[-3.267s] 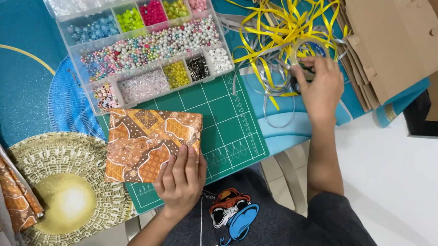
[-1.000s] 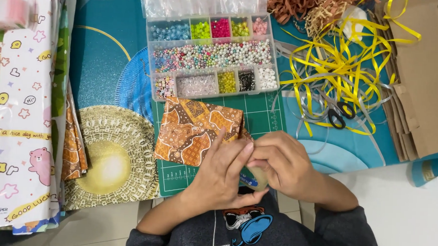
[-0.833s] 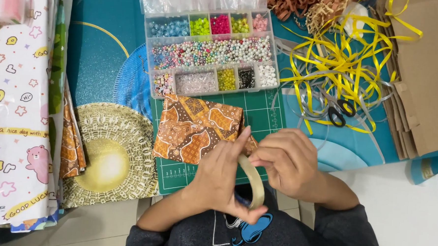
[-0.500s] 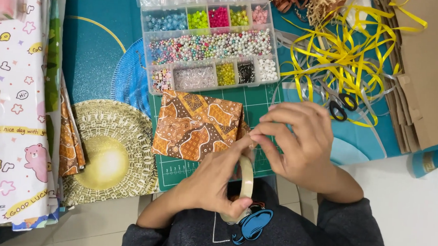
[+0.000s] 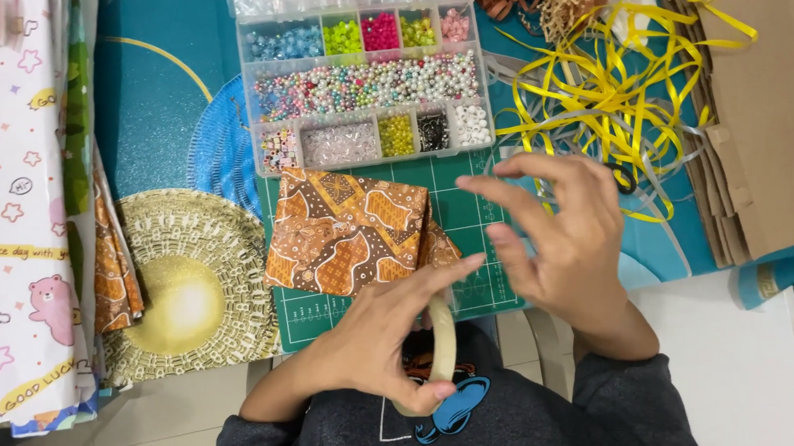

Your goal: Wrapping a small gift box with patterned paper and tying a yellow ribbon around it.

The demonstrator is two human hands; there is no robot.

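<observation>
— From the head view, what does the left hand [image 5: 383,343] have?

— Its grip is closed on a roll of clear tape [image 5: 442,345], held on edge just below the brown patterned folded paper [image 5: 347,234] on the green cutting mat [image 5: 469,217].

— And the right hand [image 5: 561,244]?

— Open, fingers spread, holding nothing — it hovers over the mat's right edge, near the yellow ribbons [image 5: 613,85]. The bead organiser box [image 5: 363,79] lies beyond the paper.
</observation>
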